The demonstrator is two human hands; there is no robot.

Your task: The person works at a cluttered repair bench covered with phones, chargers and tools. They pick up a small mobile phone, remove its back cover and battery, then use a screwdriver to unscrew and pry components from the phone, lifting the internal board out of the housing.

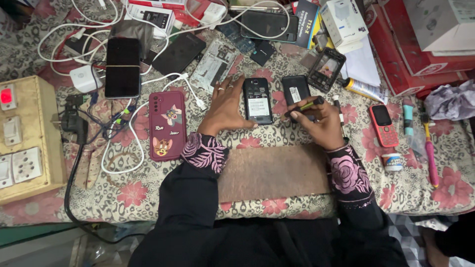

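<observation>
My left hand (pixel 225 106) rests flat on the patterned cloth, its fingers spread and touching the left edge of a small black phone (pixel 257 100) that lies face down with its back cover off. My right hand (pixel 319 121) grips a slim dark tool with a yellow-green band (pixel 305 106), whose tip points left toward the phone. A black battery or back cover (pixel 295 89) lies just above that hand. A brown wooden board (pixel 274 170) sits between my forearms.
A maroon cartoon phone case (pixel 167 125) lies left, a black smartphone (pixel 122 67) beyond it, white cables (pixel 131 128) and a beige switchboard (pixel 22 138) at far left. A red keypad phone (pixel 383 124), glue tube (pixel 365 89), toothbrush (pixel 429 148) and boxes (pixel 415 54) stand right.
</observation>
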